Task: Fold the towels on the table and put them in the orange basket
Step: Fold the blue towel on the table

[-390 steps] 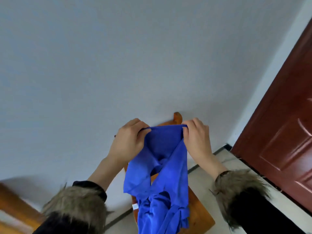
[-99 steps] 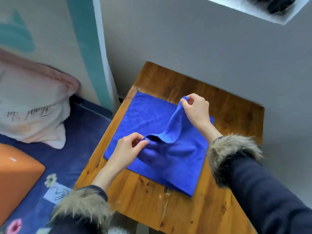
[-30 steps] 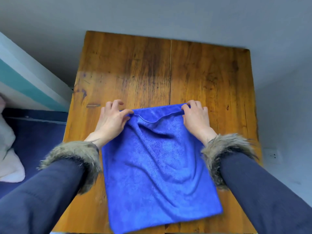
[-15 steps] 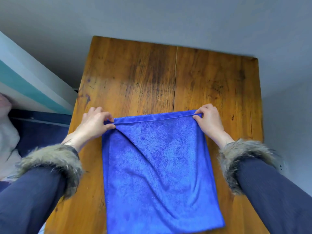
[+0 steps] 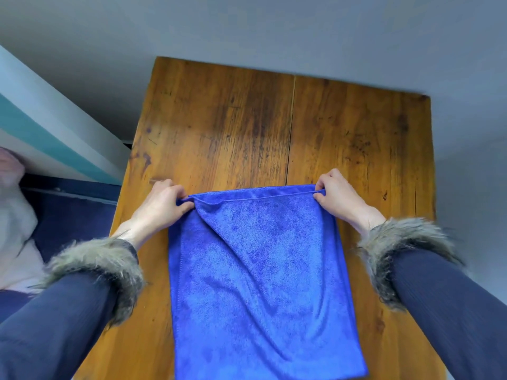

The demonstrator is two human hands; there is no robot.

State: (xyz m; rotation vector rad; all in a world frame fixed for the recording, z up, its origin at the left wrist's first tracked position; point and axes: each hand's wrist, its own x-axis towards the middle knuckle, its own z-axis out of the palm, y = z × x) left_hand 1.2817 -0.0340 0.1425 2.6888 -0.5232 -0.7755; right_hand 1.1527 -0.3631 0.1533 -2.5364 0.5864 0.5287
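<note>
- left hand (image 5: 160,205) pinches blue towel (image 5: 258,278) far-left corner, 10 o'clock of cloth; right hand (image 5: 338,197) pinches far-right corner, 2 o'clock
- towel flat on wooden table (image 5: 247,124), near half; far edge pulled taut
- fur cuffs (image 5: 101,266) on both sleeves

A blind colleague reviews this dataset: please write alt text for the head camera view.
Two hands pinch the far corners of a blue towel lying on a wooden table: left hand at one corner, right hand at the other. Dark sleeves with fur cuffs frame the towel.
</note>
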